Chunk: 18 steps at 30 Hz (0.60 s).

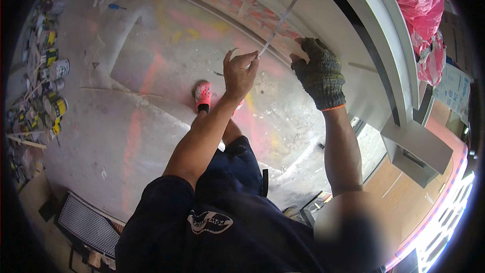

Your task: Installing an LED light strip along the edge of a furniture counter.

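My bare left hand [240, 75] pinches the lower end of a narrow pale strip [286, 16] between thumb and fingertips. From there the strip runs taut up and to the right, reaching the black edge band [356, 25] of a large pale panel [371, 88]. A grey knitted work glove with bare fingertips and an orange cuff covers my right hand [320, 73]. That hand is held just right of the strip, in front of the panel, with thumb and fingers apart and nothing visible in them. Whether it touches the panel, I cannot tell.
Several paint cans [54, 105] line the far left. A blue-handled screwdriver [117, 6] and a thin wooden stick [121, 91] lie on the stained concrete floor [96, 141]. Pink plastic bags [417, 5] sit at upper right, above a pale box-shaped piece [417, 154]. A black mesh panel [88, 225] stands lower left.
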{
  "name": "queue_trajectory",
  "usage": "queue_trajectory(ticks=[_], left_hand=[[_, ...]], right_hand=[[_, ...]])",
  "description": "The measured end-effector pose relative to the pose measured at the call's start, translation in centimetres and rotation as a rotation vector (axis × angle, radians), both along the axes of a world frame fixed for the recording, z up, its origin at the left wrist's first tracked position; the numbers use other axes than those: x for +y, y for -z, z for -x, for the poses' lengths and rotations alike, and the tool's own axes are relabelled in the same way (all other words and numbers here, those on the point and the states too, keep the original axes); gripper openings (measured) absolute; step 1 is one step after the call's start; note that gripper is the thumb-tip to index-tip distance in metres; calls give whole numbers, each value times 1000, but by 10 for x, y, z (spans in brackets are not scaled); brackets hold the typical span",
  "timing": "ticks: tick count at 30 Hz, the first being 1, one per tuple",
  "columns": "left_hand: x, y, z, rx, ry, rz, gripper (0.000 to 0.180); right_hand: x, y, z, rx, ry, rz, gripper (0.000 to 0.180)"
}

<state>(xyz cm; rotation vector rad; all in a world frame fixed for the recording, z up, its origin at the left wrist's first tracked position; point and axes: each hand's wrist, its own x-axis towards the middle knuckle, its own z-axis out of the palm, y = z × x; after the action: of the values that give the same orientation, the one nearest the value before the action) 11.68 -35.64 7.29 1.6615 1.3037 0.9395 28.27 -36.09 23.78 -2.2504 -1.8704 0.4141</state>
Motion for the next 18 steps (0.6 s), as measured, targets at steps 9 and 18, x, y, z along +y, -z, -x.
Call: queue_trajectory(ticks=[9, 18], left_hand=[[-1, -2, 1, -23, 6, 3, 16], [-7, -8, 5, -35, 12, 75, 16]], right_hand=[[-6, 6, 1, 102, -10, 7, 36], [-19, 15, 7, 31, -42, 35, 35]])
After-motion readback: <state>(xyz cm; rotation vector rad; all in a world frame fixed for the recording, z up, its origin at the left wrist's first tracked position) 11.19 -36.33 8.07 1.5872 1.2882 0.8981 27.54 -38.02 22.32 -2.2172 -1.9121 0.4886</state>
